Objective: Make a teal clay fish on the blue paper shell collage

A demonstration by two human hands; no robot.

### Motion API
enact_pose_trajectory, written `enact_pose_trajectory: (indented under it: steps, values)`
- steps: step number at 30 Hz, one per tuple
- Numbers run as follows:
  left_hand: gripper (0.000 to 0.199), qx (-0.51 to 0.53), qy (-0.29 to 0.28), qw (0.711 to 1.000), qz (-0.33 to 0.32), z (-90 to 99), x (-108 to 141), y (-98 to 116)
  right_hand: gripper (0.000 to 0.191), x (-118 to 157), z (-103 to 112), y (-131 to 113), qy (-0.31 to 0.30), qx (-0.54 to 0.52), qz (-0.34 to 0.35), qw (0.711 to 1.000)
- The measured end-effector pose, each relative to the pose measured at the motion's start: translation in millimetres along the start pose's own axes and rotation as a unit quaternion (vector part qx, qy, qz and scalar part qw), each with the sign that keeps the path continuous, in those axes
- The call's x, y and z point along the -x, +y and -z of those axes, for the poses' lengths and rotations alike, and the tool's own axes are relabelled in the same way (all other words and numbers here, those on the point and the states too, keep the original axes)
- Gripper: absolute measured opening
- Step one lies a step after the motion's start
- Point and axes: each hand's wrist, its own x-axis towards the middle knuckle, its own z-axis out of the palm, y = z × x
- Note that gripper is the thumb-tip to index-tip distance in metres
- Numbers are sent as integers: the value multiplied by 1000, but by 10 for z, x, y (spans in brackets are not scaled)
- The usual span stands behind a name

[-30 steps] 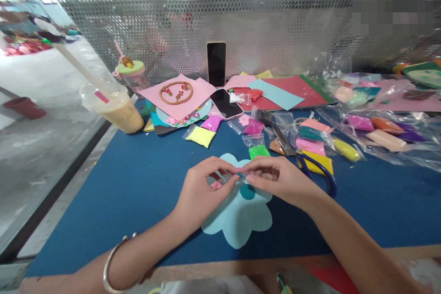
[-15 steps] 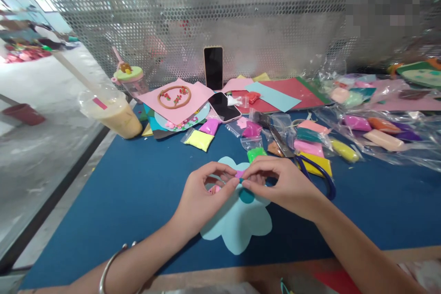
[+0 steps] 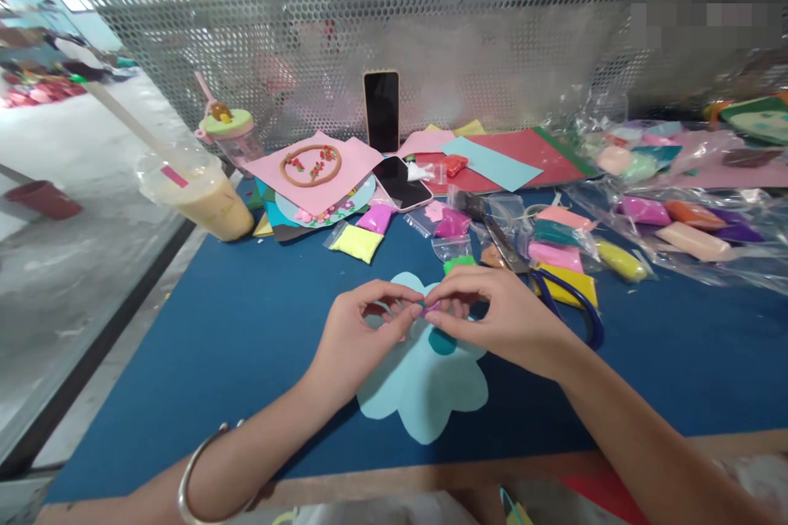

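My left hand (image 3: 369, 324) and my right hand (image 3: 486, 308) meet fingertip to fingertip, both pinching a small purple piece of modelling clay (image 3: 432, 307) with a bit of teal at its edge. Just beneath them a pale blue paper flower (image 3: 424, 402) lies flat on the blue table. A round teal clay disc (image 3: 442, 341) sits on the flower, partly below my right thumb. Something pink shows behind my left fingers, mostly hidden. Beyond my right hand lies a green clay packet (image 3: 460, 263), half covered by my knuckles.
Blue-handled scissors (image 3: 570, 299) lie right of my hand among several clay packets (image 3: 557, 231). A plastic cup (image 3: 203, 197) stands at the left edge. One phone (image 3: 382, 111) leans upright on the perforated metal panel (image 3: 295, 41); another phone (image 3: 403, 183) lies near pink paper (image 3: 363, 152).
Both hands are still pinching the purple clay, and the fingertips have shifted slightly, closing more around it. The whole view has tilted a little; the flower stays in place.
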Motion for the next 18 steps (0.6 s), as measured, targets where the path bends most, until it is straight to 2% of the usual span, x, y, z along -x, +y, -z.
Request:
enact_pose_trajectory:
  steps: [4,9,13,18]
  values:
    - [9,-2,1,1000,6,-12,-3,-22,12,-5,-25,37,3,-18,0,1000]
    - [9,-58,-2,998,-7,-12,0,-18,12,-18,-6,63,-16,-36,0,999]
    - [8,-168,-4,983,-71,49,-6,10,14,-34,41,73,-57,-16,-13,998]
    - [9,-264,-37,952,-151,166,-21,-14,11,-84,92,43,-142,92,-5,985]
